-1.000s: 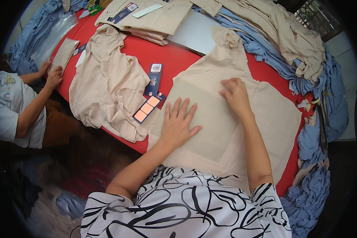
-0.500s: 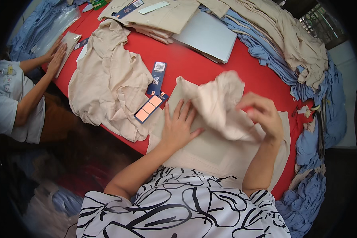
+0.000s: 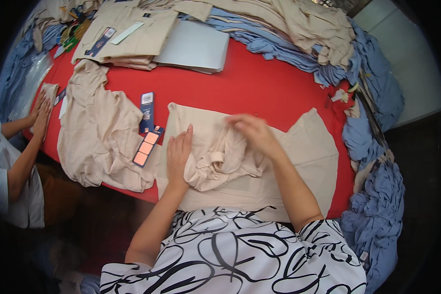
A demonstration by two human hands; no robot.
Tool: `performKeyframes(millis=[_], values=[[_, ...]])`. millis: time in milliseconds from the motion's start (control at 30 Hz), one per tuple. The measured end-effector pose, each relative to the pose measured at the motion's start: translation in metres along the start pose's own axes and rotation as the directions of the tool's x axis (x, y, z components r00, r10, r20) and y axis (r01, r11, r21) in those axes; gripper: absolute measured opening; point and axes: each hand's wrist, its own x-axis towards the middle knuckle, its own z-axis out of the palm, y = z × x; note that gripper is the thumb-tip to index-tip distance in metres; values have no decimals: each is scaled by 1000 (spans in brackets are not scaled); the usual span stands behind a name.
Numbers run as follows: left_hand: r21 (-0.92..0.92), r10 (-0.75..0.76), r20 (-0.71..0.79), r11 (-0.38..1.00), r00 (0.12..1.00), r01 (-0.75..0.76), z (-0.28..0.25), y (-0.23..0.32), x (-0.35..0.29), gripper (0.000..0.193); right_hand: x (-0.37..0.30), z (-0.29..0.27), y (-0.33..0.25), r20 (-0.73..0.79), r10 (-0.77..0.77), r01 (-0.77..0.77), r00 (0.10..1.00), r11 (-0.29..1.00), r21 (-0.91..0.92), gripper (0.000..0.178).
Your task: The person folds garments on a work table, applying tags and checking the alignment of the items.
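Observation:
A beige shirt (image 3: 308, 147) lies spread on the table in front of me. Part of it is bunched over its middle, where a cuff-like band (image 3: 216, 157) shows. On its left side my left hand (image 3: 179, 156) rests flat, fingers stretched out, touching the bunched cloth. My right hand (image 3: 256, 133) is over the far part of the bunch, its fingers bent and blurred by motion. Whether it pinches the fabric cannot be made out. Two dark blue tags, one with a barcode label (image 3: 147, 111) and one with peach squares (image 3: 148, 146), lie left of the shirt.
Another beige garment (image 3: 98, 132) lies crumpled at the left. Farther back are folded beige shirts (image 3: 132, 36) and grey-white sheets (image 3: 193, 49) on the red table (image 3: 274, 85). Blue garments (image 3: 377, 210) heap along the right edge. At far left, a co-worker's hands (image 3: 41, 117) press a flat packet.
The lifted, blurred cloth has come down into a bunch on the shirt. My right hand has moved toward the far side of it; my left hand remains flat. The view has shifted right.

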Motion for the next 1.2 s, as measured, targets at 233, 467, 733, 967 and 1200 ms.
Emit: performKeyframes(millis=[233, 467, 733, 967, 1200], values=[[-68, 75, -13, 995, 997, -76, -4, 14, 8, 21, -128, -206, 103, -478, -390, -459, 787, 147, -876, 37], [-67, 84, -35, 994, 996, -86, -10, 18, 4, 20, -306, -165, 101, -885, -254, -899, 391, 102, -427, 27], [-191, 211, 221, 967, 952, -170, -39, 22, 12, 45, -288, -177, 104, -863, -237, -605, 446, 631, -486, 43], [-78, 169, 247, 985, 954, -154, -41, 16, -3, 55, -238, -204, 139, -924, 125, -919, 363, 215, -331, 75], [-64, 166, 138, 985, 976, -159, -30, 12, -12, 42, -226, -197, 119, -898, -30, -845, 439, 328, -423, 60]])
